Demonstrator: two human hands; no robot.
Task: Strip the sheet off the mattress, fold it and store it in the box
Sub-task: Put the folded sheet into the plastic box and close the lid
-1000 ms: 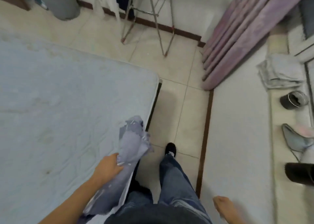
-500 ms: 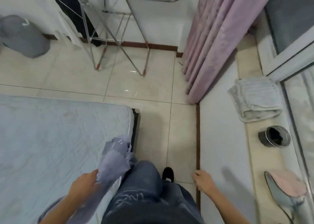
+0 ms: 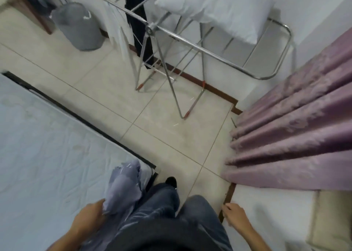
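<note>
My left hand [image 3: 89, 217] grips a bunched grey-blue sheet [image 3: 123, 189] at the near corner of the mattress [image 3: 47, 155]. The mattress is pale blue-white and fills the lower left; its top shows bare and wrinkled. The sheet's free end sticks up over the corner, beside my jeans-clad legs. My right hand [image 3: 235, 215] hangs at my side over the brown baseboard near the white wall, fingers loosely curled and holding nothing. No box is in view.
A metal drying rack [image 3: 181, 41] with a white pillow [image 3: 215, 8] and dark clothes stands ahead on the tiled floor [image 3: 152, 121]. A grey bin [image 3: 78, 26] is at the back left. Purple curtains [image 3: 297, 127] hang at right.
The view has swung up and left, showing more of the drying rack and the pillow. My left hand keeps its grip on the sheet; my right hand stays low by the wall.
</note>
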